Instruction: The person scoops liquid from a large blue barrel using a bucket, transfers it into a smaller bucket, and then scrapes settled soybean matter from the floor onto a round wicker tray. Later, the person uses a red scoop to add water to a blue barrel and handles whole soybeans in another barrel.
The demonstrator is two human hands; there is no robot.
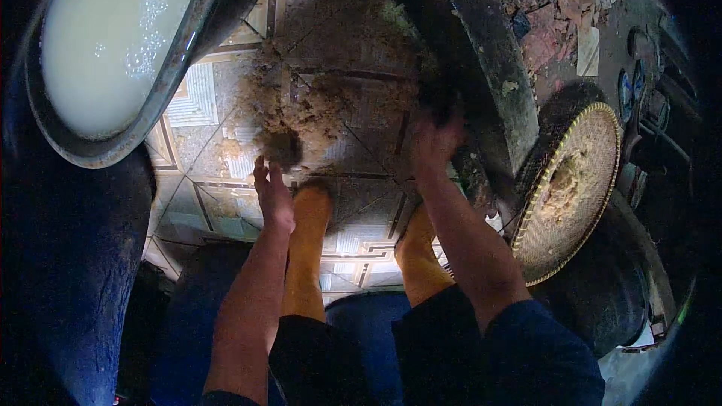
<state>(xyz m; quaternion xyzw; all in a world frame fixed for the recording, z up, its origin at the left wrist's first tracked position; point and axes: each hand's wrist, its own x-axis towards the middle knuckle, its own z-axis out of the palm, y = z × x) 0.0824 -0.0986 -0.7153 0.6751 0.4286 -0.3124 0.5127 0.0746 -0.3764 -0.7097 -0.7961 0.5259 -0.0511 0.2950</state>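
Note:
Crumbly brown pulp or crumbs [310, 110] lie scattered over a patterned tiled floor [192, 96] before me. My left hand [273, 192] hangs over the tiles near the lower edge of the scatter, fingers spread, holding nothing. Off to the right, my right hand [437, 138] is blurred and partly in shadow beside a dark, indistinct shape; whether it holds anything cannot be made out. A large round container [107, 152] of cloudy whitish liquid [113, 51] with foam stands at the upper left. To the right, a round woven bamboo tray [598, 231] holds a mound of pale brown crumbs [564, 186].
Blue barrels [73, 270] stand at the left and beneath me [366, 327]. A grey slab edge [499, 84] runs down the right side, with broken rubble [541, 34] beyond it. A dark rounded vessel [598, 293] is under the bamboo tray. My feet [310, 208] are on the tiles.

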